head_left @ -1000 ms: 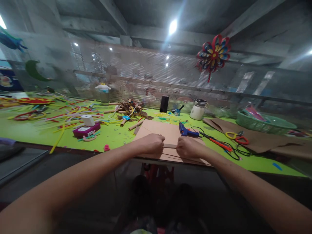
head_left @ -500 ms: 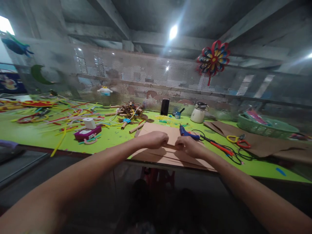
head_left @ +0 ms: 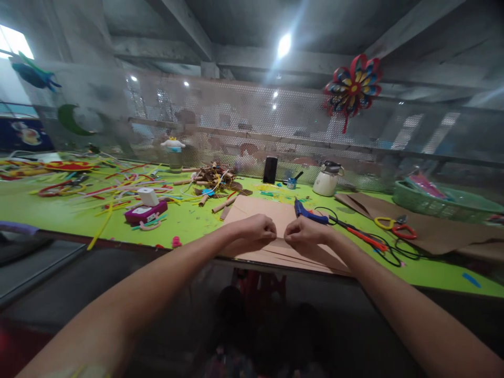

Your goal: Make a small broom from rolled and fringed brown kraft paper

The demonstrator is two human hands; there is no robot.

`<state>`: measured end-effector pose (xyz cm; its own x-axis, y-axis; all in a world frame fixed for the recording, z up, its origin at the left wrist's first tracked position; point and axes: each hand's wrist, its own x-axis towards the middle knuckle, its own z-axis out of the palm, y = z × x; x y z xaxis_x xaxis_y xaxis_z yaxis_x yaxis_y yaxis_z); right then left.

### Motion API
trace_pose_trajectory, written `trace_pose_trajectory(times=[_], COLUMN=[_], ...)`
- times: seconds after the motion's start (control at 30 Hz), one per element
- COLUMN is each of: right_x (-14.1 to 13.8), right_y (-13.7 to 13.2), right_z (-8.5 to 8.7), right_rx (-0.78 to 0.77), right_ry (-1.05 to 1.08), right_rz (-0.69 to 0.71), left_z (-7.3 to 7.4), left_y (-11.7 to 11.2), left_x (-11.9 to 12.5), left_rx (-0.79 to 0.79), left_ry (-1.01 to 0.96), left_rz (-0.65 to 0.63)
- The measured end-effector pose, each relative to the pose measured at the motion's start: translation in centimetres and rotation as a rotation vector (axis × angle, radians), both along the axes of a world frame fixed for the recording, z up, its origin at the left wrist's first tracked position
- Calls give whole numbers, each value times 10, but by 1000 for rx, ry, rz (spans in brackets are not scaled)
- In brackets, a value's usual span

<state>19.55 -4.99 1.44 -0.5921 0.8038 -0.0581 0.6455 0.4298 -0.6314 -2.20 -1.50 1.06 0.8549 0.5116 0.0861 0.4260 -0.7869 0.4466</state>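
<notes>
A stack of light brown paper sheets (head_left: 252,207) lies at the table's front edge, with both hands over it. My left hand (head_left: 258,228) is closed, its fingers curled down at the near part of the paper. Close beside it, my right hand (head_left: 301,231) is closed in the same way, knuckles up. In the narrow gap between them shows a short stretch of darker brown rolled paper (head_left: 280,242); the fingers hide the rest. Just beyond my right hand rests a blue glue gun (head_left: 309,214) with a black cord.
Scissors with yellow and red handles (head_left: 396,227) lie on brown wrapping paper (head_left: 444,236) at the right, near a green basket (head_left: 441,202). Behind stand a white jug (head_left: 326,182) and a phone (head_left: 270,170). Paper rolls (head_left: 214,181) and a purple box (head_left: 145,212) are to the left.
My hands have come closer together, and the gap showing the rolled paper has narrowed. The view has shifted slightly; the table things look unmoved.
</notes>
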Motion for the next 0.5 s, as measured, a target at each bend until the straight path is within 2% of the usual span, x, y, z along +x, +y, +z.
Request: trace_pose_trajectory(times=[0.17, 0.33, 0.5], right_x=[-8, -25, -30], right_y=[-10, -21, -26], right_z=[5, 10, 9], right_rx=[144, 367, 468], right_ry=[-132, -285, -369], right_rz=[10, 11, 5], left_z=[-5, -6, -9], left_y=[-11, -16, -17], left_x=[0, 2, 1], left_rx=[112, 350, 476], left_ry=[-58, -48, 5], left_rz=[36, -50, -75])
